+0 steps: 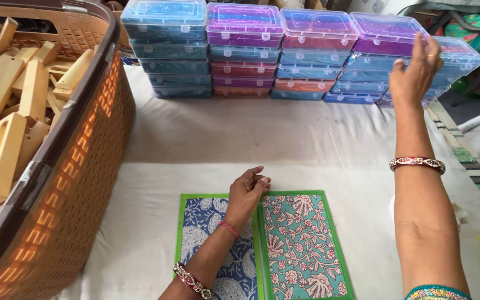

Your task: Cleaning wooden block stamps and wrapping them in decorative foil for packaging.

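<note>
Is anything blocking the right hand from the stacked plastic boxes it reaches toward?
Nothing visible. The right hand is already against the purple-lidded box atop the right-hand stack; only bare white cloth lies below. The left hand rests on the patterned boards.

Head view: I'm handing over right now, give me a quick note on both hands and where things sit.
Left hand: loosely closed, resting on the blue floral card, beside the teal floral card.
Right hand: open, touching the purple-lidded box atop the right-hand stack.
Boxes stay stacked along the back of the white cloth. Brown basket of wooden blocks sits left.
No box taken yet.
</note>
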